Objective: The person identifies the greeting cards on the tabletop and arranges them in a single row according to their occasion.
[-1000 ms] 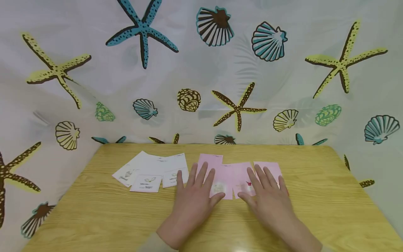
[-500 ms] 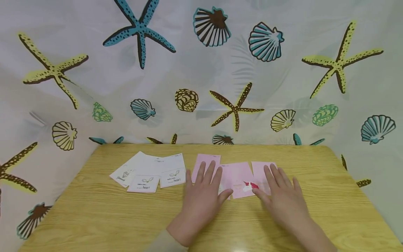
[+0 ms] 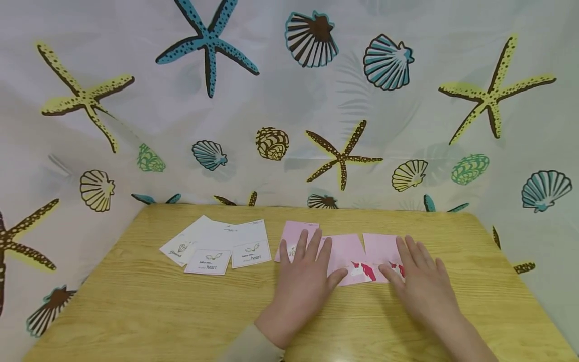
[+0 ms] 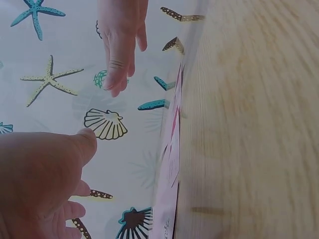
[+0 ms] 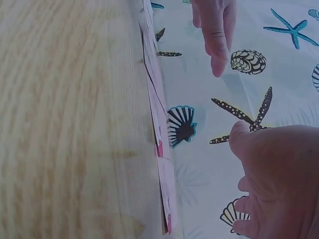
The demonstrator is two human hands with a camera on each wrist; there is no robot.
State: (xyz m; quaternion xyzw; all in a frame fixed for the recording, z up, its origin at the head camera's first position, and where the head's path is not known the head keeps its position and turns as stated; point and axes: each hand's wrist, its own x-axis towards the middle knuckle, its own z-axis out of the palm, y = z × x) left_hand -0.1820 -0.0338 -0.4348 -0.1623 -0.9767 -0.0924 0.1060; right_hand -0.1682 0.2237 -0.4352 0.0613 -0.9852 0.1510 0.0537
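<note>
Several pink cards (image 3: 342, 248) lie in a row, partly overlapping, on the wooden table. Two show a white unicorn with a red mane near the lower edge. My left hand (image 3: 304, 281), palm down with fingers extended and spread, is over the left part of the row and hides some of it. Over the right end is my right hand (image 3: 426, 289), also spread and holding nothing. In the left wrist view, a gap shows between my left hand (image 4: 45, 174) and the cards (image 4: 172, 164). The right wrist view likewise shows my right hand (image 5: 284, 172) raised off the cards (image 5: 158, 119).
White cards (image 3: 207, 262) with printed words and small drawings overlap on the left of the table (image 3: 172, 311). A cloth (image 3: 289, 100) patterned with shells and starfish hangs behind and along both sides.
Both hands have moved right above the pink cards. The unicorn prints, formerly covered in part by the right hand, show more. The cards stay in place.
</note>
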